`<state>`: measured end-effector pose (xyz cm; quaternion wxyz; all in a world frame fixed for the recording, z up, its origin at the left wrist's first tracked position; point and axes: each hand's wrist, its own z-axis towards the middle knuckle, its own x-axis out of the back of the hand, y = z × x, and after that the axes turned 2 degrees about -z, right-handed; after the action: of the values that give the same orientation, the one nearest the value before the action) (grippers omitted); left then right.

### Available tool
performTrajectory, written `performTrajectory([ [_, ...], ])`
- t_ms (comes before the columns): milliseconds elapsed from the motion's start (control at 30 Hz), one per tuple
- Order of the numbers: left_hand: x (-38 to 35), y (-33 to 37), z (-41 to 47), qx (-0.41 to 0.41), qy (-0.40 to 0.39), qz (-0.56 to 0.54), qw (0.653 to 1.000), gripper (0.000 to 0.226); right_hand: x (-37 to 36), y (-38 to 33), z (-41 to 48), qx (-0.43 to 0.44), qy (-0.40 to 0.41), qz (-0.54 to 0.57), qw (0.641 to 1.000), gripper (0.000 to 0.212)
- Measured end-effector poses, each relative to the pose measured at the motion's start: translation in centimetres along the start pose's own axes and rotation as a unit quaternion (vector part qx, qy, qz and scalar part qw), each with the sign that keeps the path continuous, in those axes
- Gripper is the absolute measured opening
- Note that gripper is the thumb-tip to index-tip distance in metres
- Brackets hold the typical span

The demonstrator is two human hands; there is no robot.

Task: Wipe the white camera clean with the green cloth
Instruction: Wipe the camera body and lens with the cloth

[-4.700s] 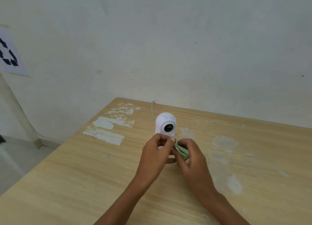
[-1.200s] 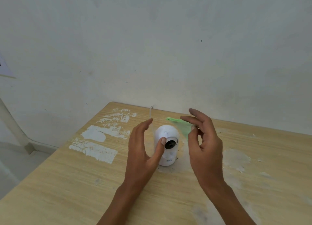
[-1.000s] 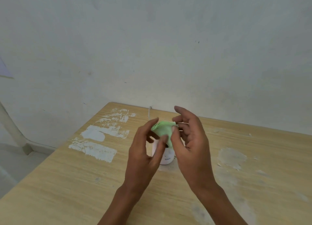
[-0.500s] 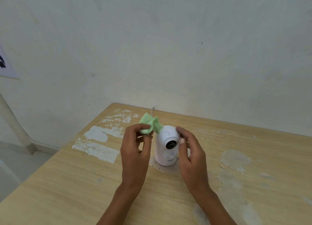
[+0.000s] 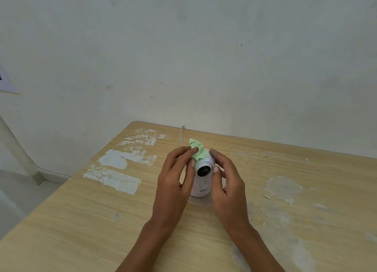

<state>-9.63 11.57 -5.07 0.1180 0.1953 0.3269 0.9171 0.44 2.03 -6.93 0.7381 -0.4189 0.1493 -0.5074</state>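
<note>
**Both hands on the little camera, cloth up top**

Left hand (image 5: 175,182) is pinching the green cloth (image 5: 197,150) between thumb and fingertips, and the cloth is bunched up and pressed onto the top left of the white camera (image 5: 202,176). A crumpled corner of it sticks up behind the camera's dome. Right hand (image 5: 226,182) is cupped around the camera's right side, thumb resting right beside the lens (image 5: 203,170) and the other fingers curled round the back, so it's gripping the body, not the cloth.

The camera itself stands upright on the wooden table (image 5: 102,220), lens facing the person, with some small grey lettering low on its front that's too blurry to read. It's sitting toward the far side of the table, not far from the wall (image 5: 204,57).

A thin white cable (image 5: 181,135) runs from behind the camera to the table's back edge. Left of the camera there are big white scraped patches (image 5: 114,170) on the tabletop, and right of the camera some paler worn blotches (image 5: 283,187). Way off to the left of the camera, a bit of a paper sign (image 5: 6,81) shows on the wall at the frame edge.
</note>
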Motion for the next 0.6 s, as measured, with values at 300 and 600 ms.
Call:
performTrajectory([
  [300,0.1,-0.4,0.0,-0.027,-0.039,0.030,0.998,0.032,0.1,-0.1,0.0,0.002,0.001,0.004,1.000,0.041],
  [600,-0.2,0.4,0.1,-0.050,-0.060,0.023,0.997,0.034,0.1,-0.3,-0.1,-0.005,-0.003,0.004,1.000,0.045],
])
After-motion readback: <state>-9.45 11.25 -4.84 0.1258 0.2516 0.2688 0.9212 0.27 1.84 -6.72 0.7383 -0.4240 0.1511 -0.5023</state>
